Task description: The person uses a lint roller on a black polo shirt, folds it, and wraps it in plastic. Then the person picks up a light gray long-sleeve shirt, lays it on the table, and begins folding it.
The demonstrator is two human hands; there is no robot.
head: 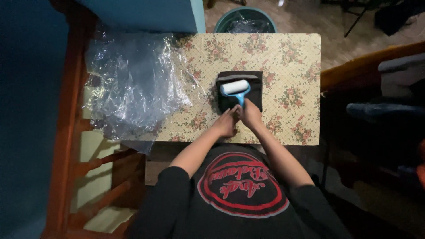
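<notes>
Closest to the camera is the person's dark shirt with a red round print on the front. Two bare arms reach out from it to the counter (283, 53), which has a cloth with little flowers on it.

The left hand (226, 125) lies near the front edge of the counter. Its fingers are stretched out flat and press on the near edge of a folded black cloth (252, 95). They hold nothing. The right hand (250, 114) is just beside it, touching it. Its fingers are curled tight around the blue handle of a lint roller (236, 89).

The lint roller lies on top of the black cloth, in the middle of the counter. Its white roll is at the far end, away from the hands, and lies across the cloth.

To the left, a big crumpled sheet of clear plastic (133, 79) covers that side of the counter and hangs over the edge. It sits apart from the black cloth.

Past the far edge of the counter stands a round green bin (245, 20) on the floor, with a plastic bag inside.
</notes>
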